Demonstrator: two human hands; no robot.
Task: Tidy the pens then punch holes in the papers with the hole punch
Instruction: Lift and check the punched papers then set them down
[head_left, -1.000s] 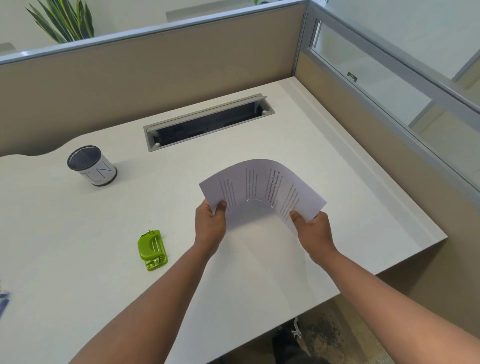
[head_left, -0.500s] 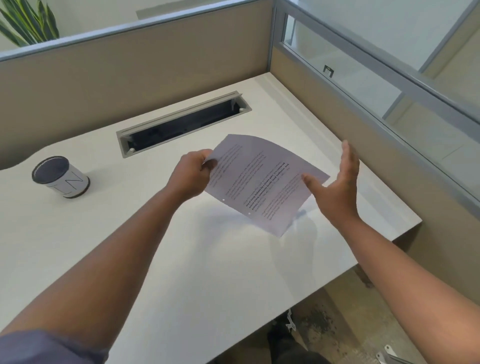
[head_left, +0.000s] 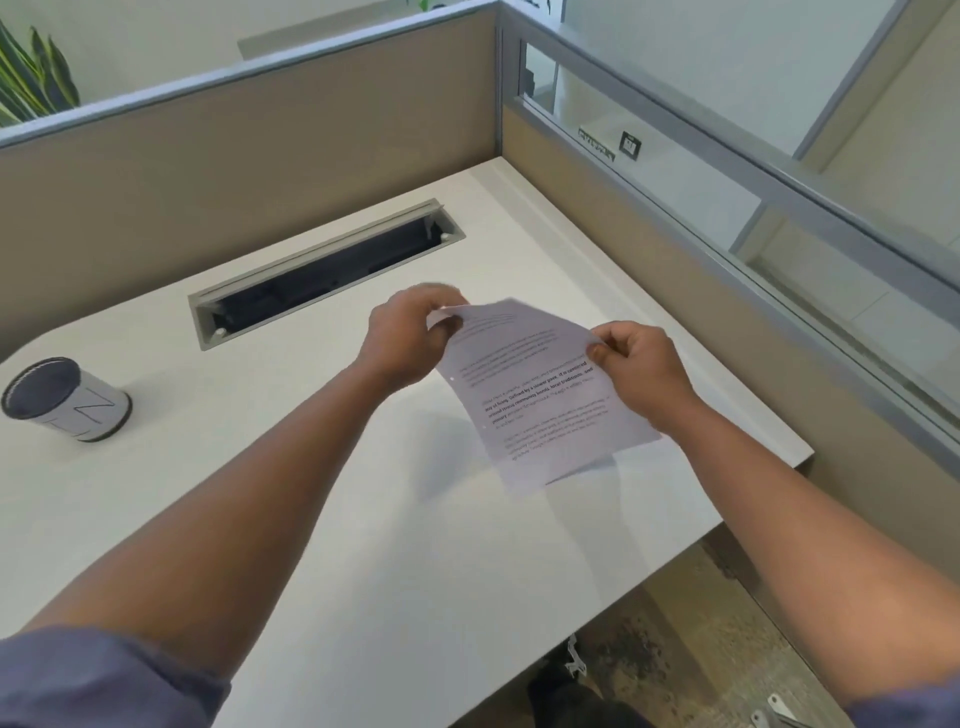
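Note:
A printed sheet of paper (head_left: 540, 400) hangs in the air above the white desk (head_left: 363, 519), tilted, with small punched holes along its left edge. My left hand (head_left: 408, 338) pinches its top left corner. My right hand (head_left: 636, 369) pinches its right edge near the top. A white pen cup with a dark rim (head_left: 65, 399) stands on the desk at the far left; its inside looks dark and I see no pens. The hole punch is out of view.
A long grey cable slot (head_left: 327, 273) is open in the desk behind my hands. Beige partition walls (head_left: 260, 145) with glass close the back and right sides. The desk's right edge (head_left: 753, 499) drops to the floor. A plant (head_left: 31, 78) stands beyond the partition.
The paper was turned from a bowed two-hand hold to hanging upright. My right hand let go, then took hold again at the right edge. The view shifted right, so the green hole punch left the frame.

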